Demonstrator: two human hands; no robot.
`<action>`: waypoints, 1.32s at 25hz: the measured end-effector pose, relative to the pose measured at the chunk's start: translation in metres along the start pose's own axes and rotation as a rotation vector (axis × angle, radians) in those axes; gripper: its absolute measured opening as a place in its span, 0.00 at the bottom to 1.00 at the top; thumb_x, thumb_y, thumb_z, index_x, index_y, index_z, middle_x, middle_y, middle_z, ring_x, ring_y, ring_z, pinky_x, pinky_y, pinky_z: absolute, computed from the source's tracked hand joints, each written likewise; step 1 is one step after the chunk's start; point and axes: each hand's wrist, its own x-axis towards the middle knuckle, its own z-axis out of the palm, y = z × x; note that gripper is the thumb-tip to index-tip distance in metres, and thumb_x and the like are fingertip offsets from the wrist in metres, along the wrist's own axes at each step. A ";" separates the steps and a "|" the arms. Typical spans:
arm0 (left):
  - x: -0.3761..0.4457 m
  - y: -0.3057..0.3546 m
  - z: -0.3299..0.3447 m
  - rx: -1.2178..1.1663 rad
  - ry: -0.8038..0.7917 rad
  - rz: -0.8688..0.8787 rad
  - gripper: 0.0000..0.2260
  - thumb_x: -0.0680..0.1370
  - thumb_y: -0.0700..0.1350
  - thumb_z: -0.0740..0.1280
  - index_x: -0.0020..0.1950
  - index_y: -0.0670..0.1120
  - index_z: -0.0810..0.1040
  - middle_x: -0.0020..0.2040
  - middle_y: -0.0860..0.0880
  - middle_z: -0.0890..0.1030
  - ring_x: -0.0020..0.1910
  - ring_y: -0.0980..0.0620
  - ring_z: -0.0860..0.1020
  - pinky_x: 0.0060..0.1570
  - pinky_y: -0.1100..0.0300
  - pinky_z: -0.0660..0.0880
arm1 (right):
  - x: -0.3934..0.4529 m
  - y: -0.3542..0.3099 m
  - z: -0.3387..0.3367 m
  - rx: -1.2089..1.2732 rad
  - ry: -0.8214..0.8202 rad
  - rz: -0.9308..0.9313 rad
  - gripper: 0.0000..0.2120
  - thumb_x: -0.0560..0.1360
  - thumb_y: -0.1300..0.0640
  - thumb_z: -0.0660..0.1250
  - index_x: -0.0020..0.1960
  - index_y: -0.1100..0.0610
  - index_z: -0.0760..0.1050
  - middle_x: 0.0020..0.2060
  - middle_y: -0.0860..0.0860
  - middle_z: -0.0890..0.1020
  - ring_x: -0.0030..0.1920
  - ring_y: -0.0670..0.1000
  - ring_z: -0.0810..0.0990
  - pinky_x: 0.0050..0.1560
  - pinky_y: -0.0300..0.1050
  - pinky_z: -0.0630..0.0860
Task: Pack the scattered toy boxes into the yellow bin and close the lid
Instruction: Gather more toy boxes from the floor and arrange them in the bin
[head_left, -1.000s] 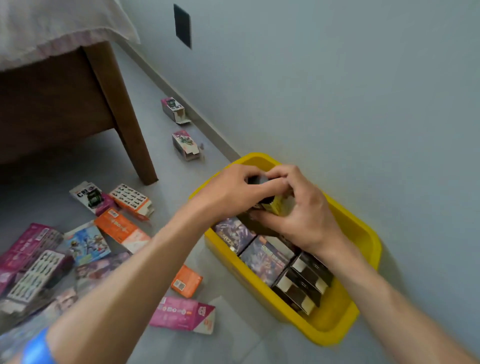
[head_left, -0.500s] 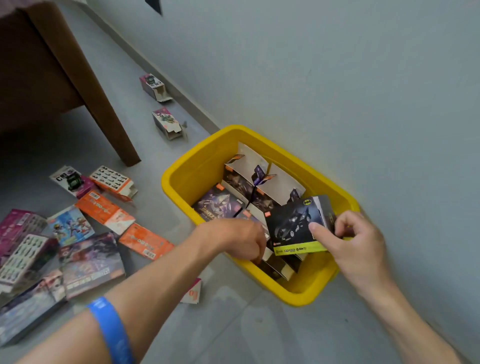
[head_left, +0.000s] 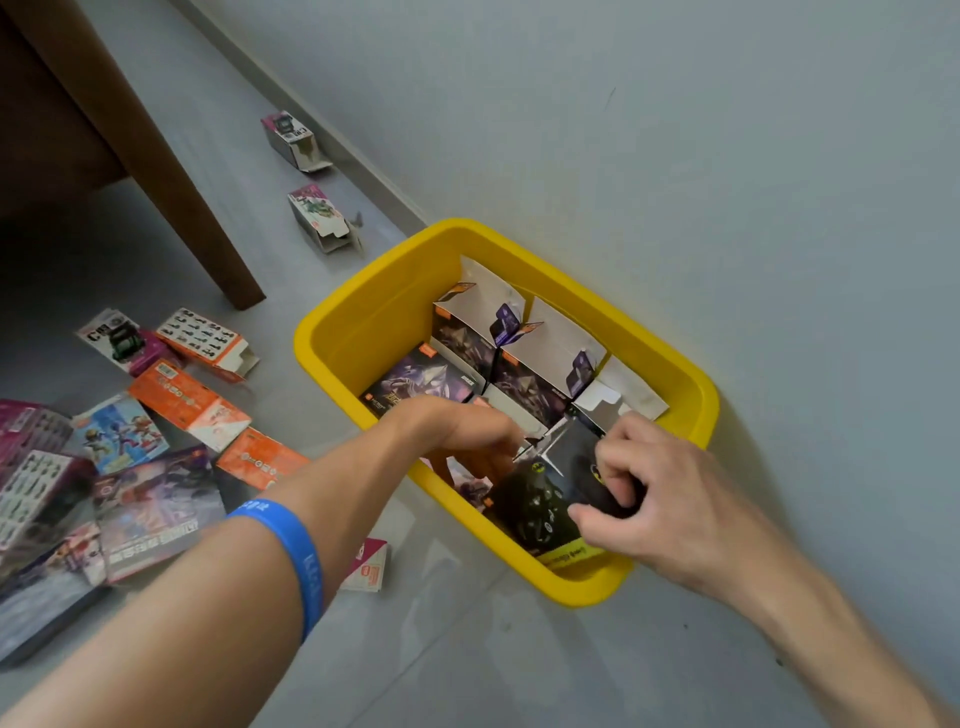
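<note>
The yellow bin (head_left: 363, 332) is sitting on the grey floor (head_left: 467, 649) against the wall (head_left: 675, 156), its top open. Inside it, dark purple toy boxes (head_left: 524, 384) are standing in rows with their white flaps up, filling the side of the bin nearest the wall.

The right hand (head_left: 660, 499) is reaching into the near corner of the bin, its thumb and curled fingers pinching the black box (head_left: 535, 506), the one with a bat emblem and a yellow-green strip along its lower edge. That box is lying tilted inside the bin, leaning on the near wall.

The left hand (head_left: 467, 436) is reaching over the bin's near rim, fingers bent down among the boxes beside the black one; whether they are gripping anything I cannot tell. A blue wristband (head_left: 291, 551) is circling the left forearm.

Left of the bin, loose boxes are lying scattered on the floor: orange boxes (head_left: 187, 405), a blue cartoon box (head_left: 122, 436), and magenta ones farther left. Beyond the bin, along the wall, two small opened boxes (head_left: 319, 215) are lying. A brown wooden leg (head_left: 171, 171) is standing well left of the bin.
</note>
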 end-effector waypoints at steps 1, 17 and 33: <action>0.002 0.000 -0.001 -0.081 -0.013 -0.006 0.21 0.82 0.55 0.56 0.66 0.42 0.76 0.65 0.48 0.78 0.66 0.49 0.75 0.67 0.45 0.71 | 0.009 -0.002 0.000 -0.012 -0.019 -0.012 0.21 0.64 0.41 0.70 0.32 0.51 0.61 0.36 0.47 0.69 0.36 0.49 0.71 0.31 0.40 0.67; 0.018 -0.008 -0.007 0.236 0.244 0.151 0.19 0.84 0.56 0.57 0.45 0.45 0.80 0.52 0.38 0.82 0.42 0.50 0.81 0.35 0.65 0.74 | 0.044 -0.026 0.039 -0.308 -0.366 0.015 0.20 0.64 0.43 0.72 0.30 0.50 0.62 0.49 0.47 0.73 0.33 0.44 0.69 0.28 0.41 0.57; -0.021 -0.013 -0.001 0.437 0.235 0.306 0.16 0.79 0.56 0.67 0.62 0.49 0.80 0.53 0.50 0.84 0.44 0.54 0.84 0.48 0.55 0.80 | 0.025 -0.013 0.069 -0.426 -0.443 0.075 0.10 0.81 0.45 0.60 0.55 0.50 0.73 0.54 0.52 0.76 0.50 0.55 0.79 0.43 0.50 0.73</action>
